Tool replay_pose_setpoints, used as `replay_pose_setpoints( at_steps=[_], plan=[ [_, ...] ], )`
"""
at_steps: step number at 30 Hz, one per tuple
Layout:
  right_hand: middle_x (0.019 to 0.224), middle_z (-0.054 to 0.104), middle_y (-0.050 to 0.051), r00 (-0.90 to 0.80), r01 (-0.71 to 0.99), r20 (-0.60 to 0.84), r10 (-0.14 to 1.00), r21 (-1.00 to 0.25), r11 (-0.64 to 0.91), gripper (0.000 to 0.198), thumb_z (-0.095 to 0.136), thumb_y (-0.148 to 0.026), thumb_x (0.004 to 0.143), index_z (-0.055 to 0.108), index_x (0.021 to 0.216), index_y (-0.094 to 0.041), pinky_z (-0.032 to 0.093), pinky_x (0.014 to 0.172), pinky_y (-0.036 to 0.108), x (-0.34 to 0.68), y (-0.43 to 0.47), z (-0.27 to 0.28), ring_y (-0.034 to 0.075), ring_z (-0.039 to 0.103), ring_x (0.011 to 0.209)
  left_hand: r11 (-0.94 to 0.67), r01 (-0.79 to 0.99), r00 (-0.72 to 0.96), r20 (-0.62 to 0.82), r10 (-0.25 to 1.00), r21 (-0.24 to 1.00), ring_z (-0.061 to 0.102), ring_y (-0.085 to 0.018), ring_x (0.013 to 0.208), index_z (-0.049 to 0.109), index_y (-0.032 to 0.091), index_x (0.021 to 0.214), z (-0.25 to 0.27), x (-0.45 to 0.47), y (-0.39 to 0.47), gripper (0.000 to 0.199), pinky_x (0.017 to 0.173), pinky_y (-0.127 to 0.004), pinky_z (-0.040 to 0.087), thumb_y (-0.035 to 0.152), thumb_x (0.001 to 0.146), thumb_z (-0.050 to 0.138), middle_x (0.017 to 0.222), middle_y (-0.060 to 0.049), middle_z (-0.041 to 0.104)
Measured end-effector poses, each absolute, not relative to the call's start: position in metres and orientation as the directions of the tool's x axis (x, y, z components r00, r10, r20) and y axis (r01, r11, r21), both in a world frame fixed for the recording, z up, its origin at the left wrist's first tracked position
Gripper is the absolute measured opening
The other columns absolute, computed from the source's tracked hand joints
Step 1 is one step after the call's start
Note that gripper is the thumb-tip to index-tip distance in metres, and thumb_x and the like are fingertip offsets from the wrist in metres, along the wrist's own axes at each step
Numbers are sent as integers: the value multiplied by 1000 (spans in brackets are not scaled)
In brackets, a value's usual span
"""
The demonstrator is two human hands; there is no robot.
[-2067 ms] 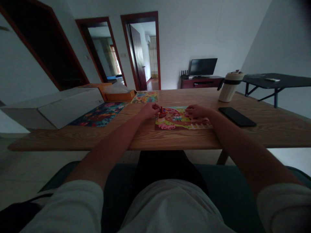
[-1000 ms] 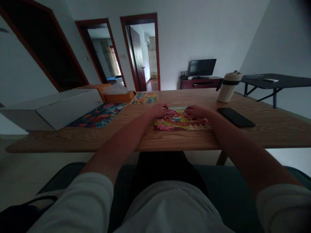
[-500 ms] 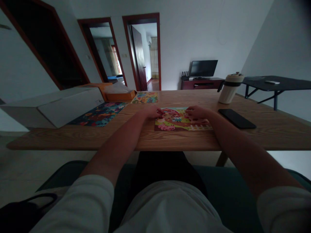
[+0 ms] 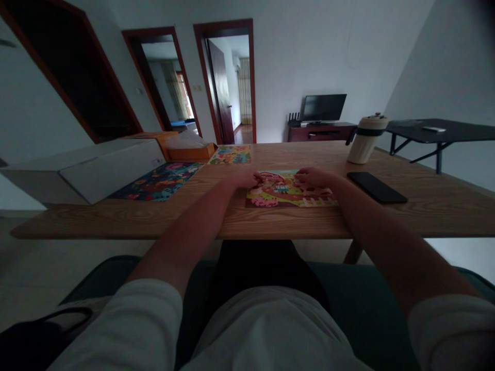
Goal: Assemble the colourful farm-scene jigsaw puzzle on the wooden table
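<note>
A colourful picture sheet, which looks like a jigsaw puzzle (image 4: 284, 198), lies flat on the wooden table in front of me. It has a red barn, small figures, green ground and a white fence. My left hand (image 4: 247, 179) rests at its upper left, fingers apart and touching the barn part. Over the upper right edge lies my right hand (image 4: 314, 178), fingers bent down onto the picture and slightly spread. Nothing shows lifted in either hand. My right forearm covers the sheet's right edge.
A dark blue picture sheet (image 4: 162, 183) and a yellow one (image 4: 231, 154) lie to the left, near a white box (image 4: 112, 172) and an orange box (image 4: 189, 153). On the right are a black phone (image 4: 376, 187) and a cream tumbler (image 4: 365, 141). The wooden table (image 4: 185, 221) has a rounded front edge.
My left hand has shifted slightly to the right over the barn part. My right hand stays almost in place, and the sheet lies as before.
</note>
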State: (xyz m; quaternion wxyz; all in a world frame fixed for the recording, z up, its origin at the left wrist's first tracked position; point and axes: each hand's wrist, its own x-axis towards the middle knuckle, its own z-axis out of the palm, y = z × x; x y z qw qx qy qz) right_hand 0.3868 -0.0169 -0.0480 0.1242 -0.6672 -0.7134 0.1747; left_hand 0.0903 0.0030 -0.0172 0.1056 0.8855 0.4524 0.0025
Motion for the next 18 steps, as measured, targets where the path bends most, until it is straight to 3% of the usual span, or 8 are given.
replay_pose_setpoints(
  at_steps=[3,6,13,18],
  plan=[
    [94,76,9,-88,908,-58,994,-414,56,35,49,-40,106,75,119,-20,49,60,26,387,-15,-49,17,67,68,-576,797,590,-33,806,180,68,-21,100,70,33,133,-15,89,1,43,89,-28,47,29,92,59,122,-1,75],
    [94,76,9,-92,914,-55,994,-400,63,35,50,-40,106,74,119,-18,49,59,26,388,-14,-50,18,66,68,-556,815,556,49,830,164,66,-22,105,67,25,135,-14,89,0,45,88,-27,47,42,94,62,127,-5,72],
    [95,77,8,-89,906,-44,995,-418,62,36,51,-42,104,74,121,-20,49,60,26,390,-11,-53,17,66,67,-602,786,616,-97,781,144,68,-17,88,74,29,128,-13,93,-5,39,75,-23,46,40,93,61,104,-1,78],
    [92,77,8,-94,917,-44,995,-393,69,39,49,-43,104,74,121,-18,47,57,26,390,-11,-53,17,64,65,-691,711,701,-59,711,132,68,-19,89,78,28,123,-14,97,-8,37,80,-26,48,37,92,59,103,-2,78]
  ],
)
